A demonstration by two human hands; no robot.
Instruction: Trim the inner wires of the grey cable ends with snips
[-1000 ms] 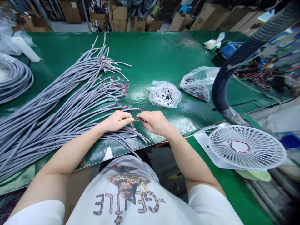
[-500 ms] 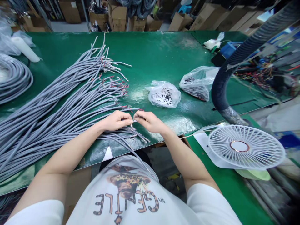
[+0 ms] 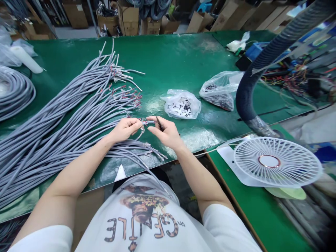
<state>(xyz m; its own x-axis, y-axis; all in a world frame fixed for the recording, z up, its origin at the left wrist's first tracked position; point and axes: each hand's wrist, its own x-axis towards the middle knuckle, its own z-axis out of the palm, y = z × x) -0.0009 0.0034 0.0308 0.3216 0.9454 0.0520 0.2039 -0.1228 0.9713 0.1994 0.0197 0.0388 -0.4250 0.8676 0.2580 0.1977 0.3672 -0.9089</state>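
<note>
My left hand (image 3: 125, 129) pinches a grey cable (image 3: 150, 122) close to its stripped end, where thin wires and pale strands show. Just to the right, my right hand (image 3: 168, 132) has its thumb and index finger spread around the cable's tip. A small dark pointed tool (image 3: 159, 124) is held in that hand against the fingers; its exact kind is too small to make out. Under and beside my left hand lies a large bundle of grey cables (image 3: 70, 115), many with red and white wires bared at their ends.
Two clear plastic bags, one with black and white bits (image 3: 183, 105) and one with dark pieces (image 3: 219, 94), lie right of the cables. A thick black hose (image 3: 245, 94) arches beside a white fan (image 3: 278, 161). Coiled cable (image 3: 15, 92) lies at far left.
My right hand has opened its thumb and finger and shifted slightly upward, exposing the dark tool. My left hand has moved a little left and up with the cable.
</note>
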